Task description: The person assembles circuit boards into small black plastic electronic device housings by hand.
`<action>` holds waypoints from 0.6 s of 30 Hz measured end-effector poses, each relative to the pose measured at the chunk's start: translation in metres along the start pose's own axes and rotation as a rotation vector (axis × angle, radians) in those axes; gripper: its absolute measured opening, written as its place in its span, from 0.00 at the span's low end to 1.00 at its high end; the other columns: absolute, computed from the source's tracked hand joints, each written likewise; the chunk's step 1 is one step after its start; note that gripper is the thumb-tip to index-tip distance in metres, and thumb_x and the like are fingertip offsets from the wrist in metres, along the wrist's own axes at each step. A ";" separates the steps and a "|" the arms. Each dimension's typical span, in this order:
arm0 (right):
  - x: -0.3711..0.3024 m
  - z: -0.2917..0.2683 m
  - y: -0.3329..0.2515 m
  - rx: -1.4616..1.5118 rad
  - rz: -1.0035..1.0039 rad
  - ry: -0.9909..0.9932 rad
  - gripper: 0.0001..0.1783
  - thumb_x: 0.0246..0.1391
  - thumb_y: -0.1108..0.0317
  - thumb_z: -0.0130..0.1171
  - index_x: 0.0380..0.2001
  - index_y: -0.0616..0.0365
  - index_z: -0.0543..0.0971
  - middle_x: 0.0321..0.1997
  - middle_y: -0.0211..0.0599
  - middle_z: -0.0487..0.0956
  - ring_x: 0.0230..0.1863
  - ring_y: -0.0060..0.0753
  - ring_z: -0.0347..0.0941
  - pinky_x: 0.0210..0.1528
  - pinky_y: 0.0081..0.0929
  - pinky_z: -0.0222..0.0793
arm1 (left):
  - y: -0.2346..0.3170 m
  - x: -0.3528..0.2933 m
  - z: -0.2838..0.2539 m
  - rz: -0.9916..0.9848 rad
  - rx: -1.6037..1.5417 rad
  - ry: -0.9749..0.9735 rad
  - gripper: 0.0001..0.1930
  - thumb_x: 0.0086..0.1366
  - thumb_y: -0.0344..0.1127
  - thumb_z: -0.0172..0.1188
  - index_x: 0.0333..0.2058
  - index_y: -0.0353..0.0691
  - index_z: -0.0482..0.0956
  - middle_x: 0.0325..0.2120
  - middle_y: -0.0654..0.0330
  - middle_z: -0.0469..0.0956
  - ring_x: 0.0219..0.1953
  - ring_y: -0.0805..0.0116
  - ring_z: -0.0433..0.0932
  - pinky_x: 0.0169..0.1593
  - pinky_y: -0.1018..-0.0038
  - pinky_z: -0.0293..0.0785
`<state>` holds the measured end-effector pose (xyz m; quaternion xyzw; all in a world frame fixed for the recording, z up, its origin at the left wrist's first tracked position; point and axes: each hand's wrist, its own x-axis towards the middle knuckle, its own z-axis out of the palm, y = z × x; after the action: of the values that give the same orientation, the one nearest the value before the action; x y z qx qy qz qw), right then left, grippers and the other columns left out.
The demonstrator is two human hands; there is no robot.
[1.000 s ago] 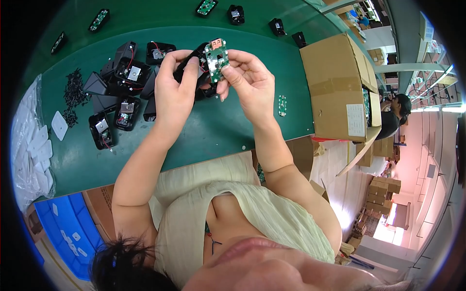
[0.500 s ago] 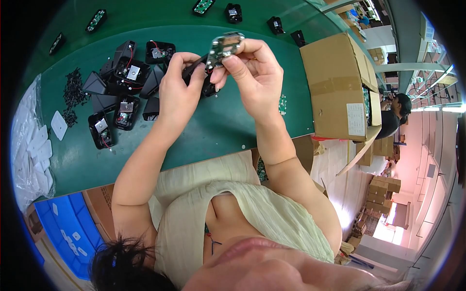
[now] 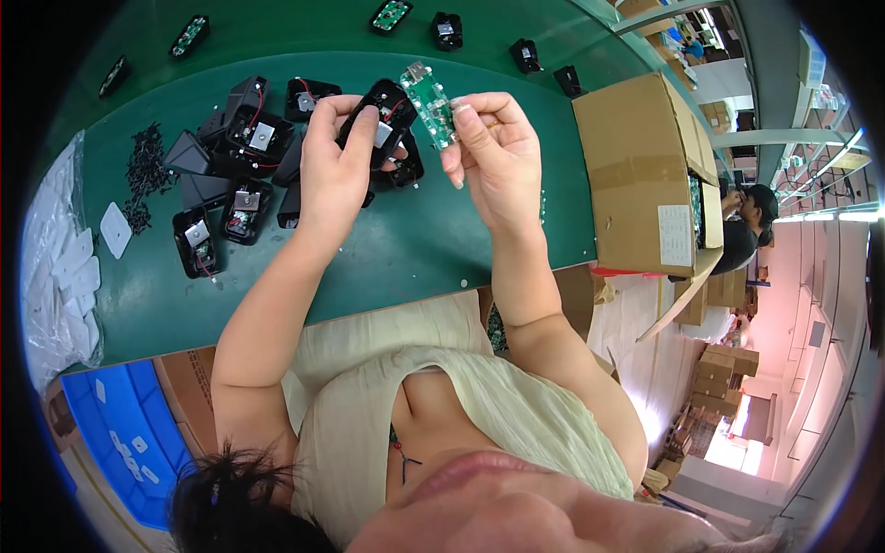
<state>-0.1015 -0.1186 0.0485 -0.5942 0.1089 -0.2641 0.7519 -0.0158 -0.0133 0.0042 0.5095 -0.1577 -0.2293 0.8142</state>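
Observation:
My left hand point(image 3: 336, 152) grips a black plastic housing point(image 3: 392, 97), tipped so its open side faces up, with a red wire and a silvery part inside. Between the thumb and fingers of my right hand point(image 3: 493, 147) is a green circuit board point(image 3: 429, 106), held upright just right of the housing. Whether a wire joins board and housing I cannot tell. Behind them another black housing point(image 3: 406, 166) lies on the green table point(image 3: 396, 258). To the left is a pile of similar housings point(image 3: 260, 134) with red wires and metal blocks inside.
Black screws point(image 3: 147, 166) lie heaped on the left, beside a white plate point(image 3: 115, 229) and a plastic bag point(image 3: 60, 276) of such plates. A cardboard box point(image 3: 631, 170) stands at the right table edge. Several housings point(image 3: 447, 30) line the far side. A person point(image 3: 751, 221) sits beyond the box.
The circuit board has turned from edge-on to show its green face, and it has come away from the housing. My left hand has tilted the housing so its inside shows.

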 end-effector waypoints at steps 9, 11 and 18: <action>0.003 0.002 0.002 -0.038 -0.005 -0.067 0.05 0.54 0.73 0.51 0.32 0.64 0.70 0.21 0.35 0.72 0.16 0.21 0.68 0.13 0.15 0.61 | 0.001 -0.002 0.001 0.024 0.069 0.013 0.09 0.63 0.33 0.47 0.37 0.32 0.64 0.28 0.56 0.73 0.23 0.73 0.76 0.23 0.80 0.72; 0.003 0.002 0.002 -0.037 -0.004 -0.075 0.05 0.54 0.73 0.51 0.32 0.65 0.70 0.21 0.36 0.72 0.16 0.21 0.68 0.13 0.15 0.61 | 0.001 -0.002 0.000 0.025 0.071 0.010 0.09 0.63 0.33 0.47 0.37 0.32 0.65 0.29 0.57 0.73 0.23 0.73 0.76 0.23 0.80 0.72; 0.003 0.004 0.000 -0.026 0.008 -0.082 0.05 0.54 0.74 0.51 0.32 0.65 0.69 0.22 0.36 0.73 0.16 0.21 0.69 0.13 0.15 0.60 | -0.001 -0.003 -0.001 0.037 0.098 0.001 0.09 0.64 0.33 0.47 0.37 0.32 0.65 0.29 0.57 0.73 0.24 0.73 0.76 0.23 0.81 0.72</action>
<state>-0.0966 -0.1169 0.0497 -0.6137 0.0839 -0.2349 0.7491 -0.0176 -0.0113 0.0028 0.5460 -0.1775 -0.2060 0.7924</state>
